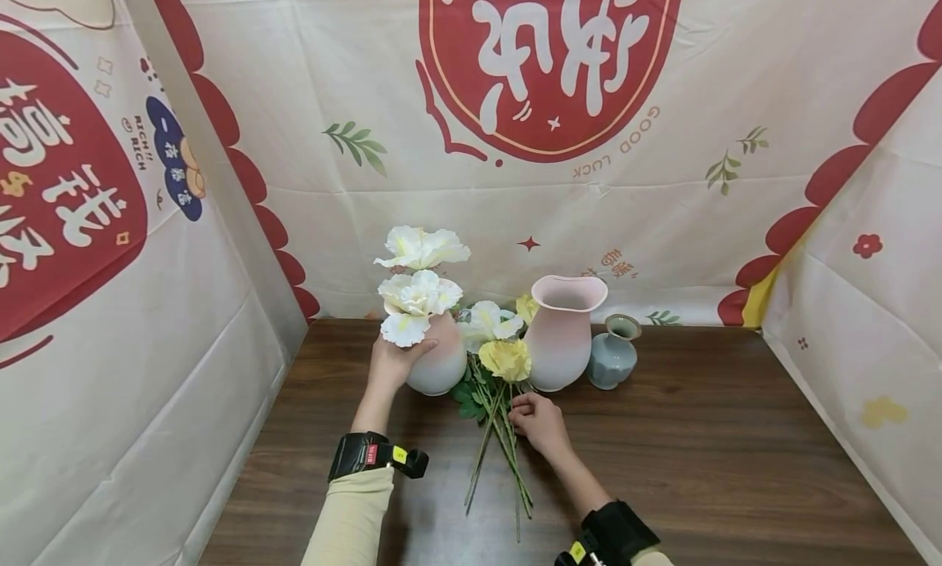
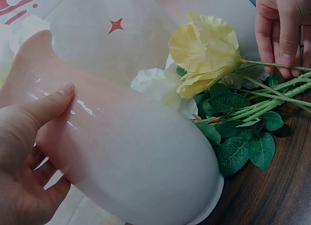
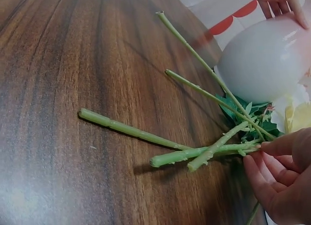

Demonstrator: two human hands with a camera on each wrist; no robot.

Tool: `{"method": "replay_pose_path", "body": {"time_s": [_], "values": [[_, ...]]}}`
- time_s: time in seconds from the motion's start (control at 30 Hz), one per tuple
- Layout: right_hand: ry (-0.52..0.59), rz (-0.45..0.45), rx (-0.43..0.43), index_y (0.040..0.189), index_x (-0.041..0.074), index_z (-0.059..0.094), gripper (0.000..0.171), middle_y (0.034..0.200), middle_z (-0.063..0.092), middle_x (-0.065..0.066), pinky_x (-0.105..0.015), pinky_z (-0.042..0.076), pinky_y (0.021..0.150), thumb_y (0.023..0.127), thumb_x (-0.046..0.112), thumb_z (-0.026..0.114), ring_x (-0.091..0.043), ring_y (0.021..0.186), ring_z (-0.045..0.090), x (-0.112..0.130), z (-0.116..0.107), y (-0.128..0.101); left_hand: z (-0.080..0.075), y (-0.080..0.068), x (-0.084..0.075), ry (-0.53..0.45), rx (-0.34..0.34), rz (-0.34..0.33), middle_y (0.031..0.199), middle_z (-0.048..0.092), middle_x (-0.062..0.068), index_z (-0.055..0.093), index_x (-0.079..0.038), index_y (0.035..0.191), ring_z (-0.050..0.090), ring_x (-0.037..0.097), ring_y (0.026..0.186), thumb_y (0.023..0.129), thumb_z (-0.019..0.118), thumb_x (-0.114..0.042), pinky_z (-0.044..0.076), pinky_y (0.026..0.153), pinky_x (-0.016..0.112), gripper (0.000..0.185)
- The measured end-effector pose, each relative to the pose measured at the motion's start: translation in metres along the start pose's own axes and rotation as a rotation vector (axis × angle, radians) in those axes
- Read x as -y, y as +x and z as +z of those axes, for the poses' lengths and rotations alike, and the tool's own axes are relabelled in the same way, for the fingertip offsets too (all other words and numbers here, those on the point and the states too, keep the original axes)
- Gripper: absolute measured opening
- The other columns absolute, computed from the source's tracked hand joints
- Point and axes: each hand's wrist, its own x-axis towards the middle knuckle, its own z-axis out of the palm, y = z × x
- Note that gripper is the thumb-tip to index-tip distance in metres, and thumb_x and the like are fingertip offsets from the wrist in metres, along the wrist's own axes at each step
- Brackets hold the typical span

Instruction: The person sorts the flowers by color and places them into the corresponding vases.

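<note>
Dark wood table (image 1: 699,451), printed cloth (image 1: 478,190) behind. Left arm stretched forward, left hand (image 1: 395,361) wrapped round upper part of pink-white vase (image 1: 441,360), thumb nearside. Right forearm kinda angled inward, right hand (image 1: 540,423) pinching yellow flower (image 1: 505,359) by stem, bloom sitting between vases.

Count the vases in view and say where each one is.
3. The left vase is held by the left hand; the middle vase stands right of the flowers; the small blue vase stands farthest right.

In the head view, white blooms (image 1: 419,294) hide the mouth of the held vase (image 1: 438,357); behind that vase, the top edge crops a red emblem (image 1: 555,100).
</note>
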Motion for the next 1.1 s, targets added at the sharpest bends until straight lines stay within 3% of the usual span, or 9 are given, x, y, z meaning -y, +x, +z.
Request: {"method": "replay_pose_path", "body": {"time_s": [0.6, 1.1], "values": [[0.044, -0.012, -0.022, 0.1, -0.006, 0.062, 0.014, 0.082, 0.065, -0.013, -0.028, 0.056, 0.058, 0.086, -0.003, 0.062, -0.024, 0.073, 0.067, 0.007, -0.002, -0.007, 0.0, 0.0, 0.001, -0.02, 0.0, -0.014, 0.139, 0.045, 0.024, 0.037, 0.0, 0.141, 0.045, 0.036, 0.127, 0.075, 0.079, -0.035, 0.038, 0.105, 0.047, 0.085], [0.056, -0.101, -0.065, 0.094, -0.003, 0.064, 0.012, 0.08, 0.066, -0.01, -0.024, 0.055, 0.055, 0.082, -0.004, 0.066, -0.026, 0.071, 0.066, 0.02, -0.004, -0.013, -0.001, 0.001, 0.0, -0.016, 0.018, -0.029, 0.14, 0.044, 0.022, 0.035, -0.002, 0.143, 0.044, 0.036, 0.128, 0.076, 0.078, -0.035, 0.038, 0.104, 0.048, 0.086]]}}
